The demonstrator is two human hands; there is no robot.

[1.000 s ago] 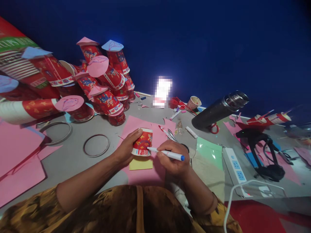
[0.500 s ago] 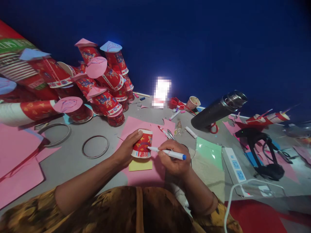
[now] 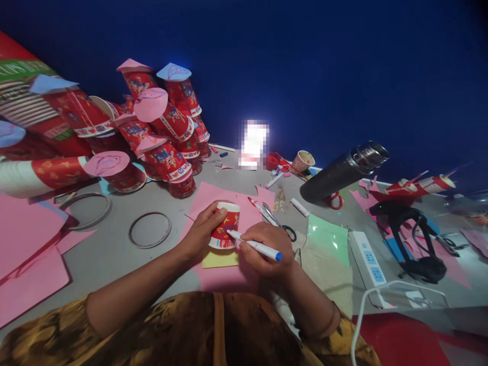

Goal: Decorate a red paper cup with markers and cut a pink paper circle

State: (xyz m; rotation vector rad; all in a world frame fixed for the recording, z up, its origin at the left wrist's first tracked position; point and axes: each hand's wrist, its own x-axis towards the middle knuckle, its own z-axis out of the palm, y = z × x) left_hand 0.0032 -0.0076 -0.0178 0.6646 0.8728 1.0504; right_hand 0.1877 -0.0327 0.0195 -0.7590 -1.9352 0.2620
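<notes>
In my left hand (image 3: 204,229) is a red printed paper cup (image 3: 227,222) with a white rim, its fingers wrapped round the left side. My right hand (image 3: 269,249) grips a white marker pen (image 3: 261,248) with a blue end, and the pen's tip meets the cup's printed side. Coloured marks show along the cup's lower band. Below the cup lie a yellow paper piece (image 3: 220,260) and a large pink sheet (image 3: 229,282). Scissors (image 3: 287,231) and a red-and-white marker (image 3: 261,208) rest just beyond my right hand.
Stacked red cups (image 3: 168,160) with paper tops crowd the left, beside two rings (image 3: 150,230). To the right stand a dark flask (image 3: 335,175), a green sheet (image 3: 328,239), a power strip (image 3: 369,267) and a black head strap (image 3: 404,239). A white cable (image 3: 360,315) crosses the front right.
My right hand has shifted slightly left with the marker, whose tip has moved left across the cup. The cup is turned a little, and more of the scissors shows.
</notes>
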